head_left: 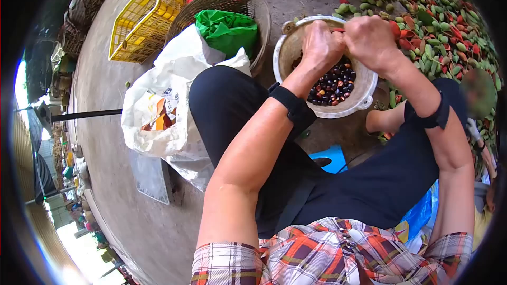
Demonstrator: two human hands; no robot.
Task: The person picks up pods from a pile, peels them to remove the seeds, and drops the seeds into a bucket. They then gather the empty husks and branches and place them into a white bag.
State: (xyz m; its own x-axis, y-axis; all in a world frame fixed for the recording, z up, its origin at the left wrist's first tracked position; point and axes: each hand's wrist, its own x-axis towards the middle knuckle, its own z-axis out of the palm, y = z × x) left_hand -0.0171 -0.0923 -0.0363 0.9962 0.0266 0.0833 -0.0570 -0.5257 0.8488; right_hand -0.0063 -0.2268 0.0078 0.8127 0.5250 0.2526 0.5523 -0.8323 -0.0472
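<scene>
My left hand and my right hand are close together above a pale bucket, both closed with fingers curled. A small bit of red shows between them, likely part of a red seed pod; most of it is hidden by my fingers. Inside the bucket lie many shiny dark brown seeds, a few of them orange-brown. A large heap of green and red pods spreads over the floor beyond my right hand.
On the left stands a white sack with orange-brown husks in it. Behind it are a woven basket holding a green bag, and a yellow crate. A blue plastic piece lies between my legs.
</scene>
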